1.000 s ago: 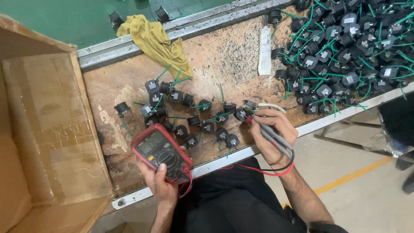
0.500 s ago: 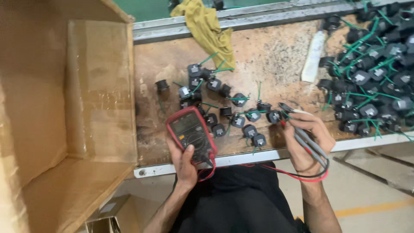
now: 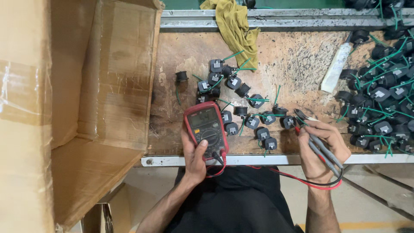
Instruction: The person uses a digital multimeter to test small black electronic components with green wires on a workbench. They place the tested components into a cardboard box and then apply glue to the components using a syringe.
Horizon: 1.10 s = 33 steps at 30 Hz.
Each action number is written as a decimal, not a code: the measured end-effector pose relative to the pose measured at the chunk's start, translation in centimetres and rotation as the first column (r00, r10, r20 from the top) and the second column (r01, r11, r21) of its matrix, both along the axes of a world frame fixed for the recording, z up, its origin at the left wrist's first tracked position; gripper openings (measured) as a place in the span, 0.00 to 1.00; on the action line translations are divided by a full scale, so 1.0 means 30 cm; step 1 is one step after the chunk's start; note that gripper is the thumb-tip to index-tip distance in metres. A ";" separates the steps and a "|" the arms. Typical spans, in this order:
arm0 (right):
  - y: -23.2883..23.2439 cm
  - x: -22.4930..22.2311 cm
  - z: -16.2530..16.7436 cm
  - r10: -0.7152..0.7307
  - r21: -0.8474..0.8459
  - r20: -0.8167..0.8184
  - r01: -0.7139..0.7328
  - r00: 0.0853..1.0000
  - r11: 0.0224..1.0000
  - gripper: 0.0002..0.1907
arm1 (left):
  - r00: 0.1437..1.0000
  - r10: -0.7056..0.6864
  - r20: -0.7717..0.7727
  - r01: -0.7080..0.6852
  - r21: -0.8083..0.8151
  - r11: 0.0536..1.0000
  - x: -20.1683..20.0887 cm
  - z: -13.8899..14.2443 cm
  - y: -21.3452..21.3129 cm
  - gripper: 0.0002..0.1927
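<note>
Worn tabletop (image 3: 302,56) carries a multimeter (image 3: 206,129) gripped by left hand (image 3: 195,157) fingers, right hand (image 3: 321,151) fingers clamped on two probes (image 3: 321,149) whose tips meet a black component (image 3: 288,122), others loose beyond, apparently untested.

meter (image 3: 206,129): showing a red case around a dark grey face
leads (image 3: 302,179): running red and black
parts (image 3: 241,101): showing black with green wires
rag (image 3: 235,26): lying mustard yellow above the meter
box (image 3: 77,108): showing plain brown left of the meter
</note>
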State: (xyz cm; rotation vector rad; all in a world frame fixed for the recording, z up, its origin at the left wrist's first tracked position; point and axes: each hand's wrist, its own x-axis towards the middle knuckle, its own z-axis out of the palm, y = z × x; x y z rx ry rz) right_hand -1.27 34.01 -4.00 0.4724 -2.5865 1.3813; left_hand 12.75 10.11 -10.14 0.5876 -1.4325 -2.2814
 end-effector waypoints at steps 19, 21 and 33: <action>-0.056 -0.143 0.110 0.585 0.116 0.000 -0.581 0.811 0.806 0.09 | 0.998 0.011 0.057 -0.008 -0.043 0.999 0.021 -0.022 0.010 0.39; -0.054 -0.150 0.109 0.592 0.128 0.008 -0.588 0.806 0.799 0.09 | 0.999 0.000 0.052 0.002 -0.036 0.999 0.023 -0.026 0.009 0.39; -0.053 -0.169 0.094 0.585 0.158 0.033 -0.582 0.810 0.797 0.08 | 1.000 -0.013 0.025 0.013 -0.024 1.000 0.014 -0.016 0.012 0.36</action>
